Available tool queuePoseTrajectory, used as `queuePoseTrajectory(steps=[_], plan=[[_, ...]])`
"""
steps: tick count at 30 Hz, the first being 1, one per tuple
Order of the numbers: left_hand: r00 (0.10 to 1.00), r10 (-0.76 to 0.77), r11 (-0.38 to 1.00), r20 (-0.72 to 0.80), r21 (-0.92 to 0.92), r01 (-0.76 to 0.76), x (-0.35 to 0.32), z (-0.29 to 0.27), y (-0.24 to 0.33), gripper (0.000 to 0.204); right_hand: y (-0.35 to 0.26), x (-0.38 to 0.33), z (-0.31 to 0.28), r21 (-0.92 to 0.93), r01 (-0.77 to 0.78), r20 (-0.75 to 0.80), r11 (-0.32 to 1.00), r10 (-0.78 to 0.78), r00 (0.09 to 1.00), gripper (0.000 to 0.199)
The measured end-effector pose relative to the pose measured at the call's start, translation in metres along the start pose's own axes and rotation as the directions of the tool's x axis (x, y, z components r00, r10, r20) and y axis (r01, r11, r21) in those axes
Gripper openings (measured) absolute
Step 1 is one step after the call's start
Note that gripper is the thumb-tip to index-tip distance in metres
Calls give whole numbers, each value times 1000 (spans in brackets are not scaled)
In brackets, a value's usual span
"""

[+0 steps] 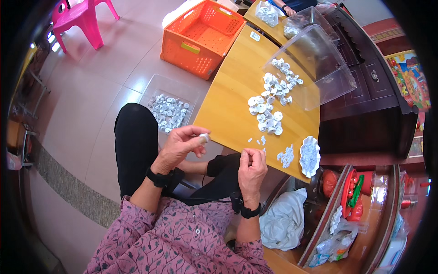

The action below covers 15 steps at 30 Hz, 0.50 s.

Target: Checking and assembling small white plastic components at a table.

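My left hand (180, 147) pinches a small white plastic part (205, 137) between thumb and fingertips, just off the near edge of the wooden table (228, 114). My right hand (252, 169) is closed with its fingertips together near the table's edge; what it holds is too small to make out. A heap of white round plastic parts (269, 105) lies on the table beyond both hands. Small white bits (286, 156) lie near a little white dish (310, 156) at the table's corner.
A tilted clear plastic bin (319, 68) spills parts onto the table. On the floor stand a clear tray of white parts (168, 109) and an orange crate (200, 36). A pink chair (80, 18) stands far left, a dark cabinet (369, 100) right, another person's hand (289, 10) beyond.
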<state>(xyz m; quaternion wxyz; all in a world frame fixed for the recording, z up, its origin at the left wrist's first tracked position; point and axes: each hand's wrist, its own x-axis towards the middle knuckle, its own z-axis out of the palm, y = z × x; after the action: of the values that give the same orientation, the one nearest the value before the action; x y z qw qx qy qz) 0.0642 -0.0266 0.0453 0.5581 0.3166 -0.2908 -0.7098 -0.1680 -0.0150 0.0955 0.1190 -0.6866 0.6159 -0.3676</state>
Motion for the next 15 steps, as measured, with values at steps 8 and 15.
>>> queuePoseTrajectory(steps=[8, 15], plan=[[875, 164, 982, -455, -6, -188, 24, -26, -7, 32, 37, 38, -4, -231, 114, -65, 966, -132, 989, 22], [737, 280, 946, -615, 46, -321, 41, -29, -15, 56, 57, 68, 6, -332, 113, -48, 936, -136, 989, 31]])
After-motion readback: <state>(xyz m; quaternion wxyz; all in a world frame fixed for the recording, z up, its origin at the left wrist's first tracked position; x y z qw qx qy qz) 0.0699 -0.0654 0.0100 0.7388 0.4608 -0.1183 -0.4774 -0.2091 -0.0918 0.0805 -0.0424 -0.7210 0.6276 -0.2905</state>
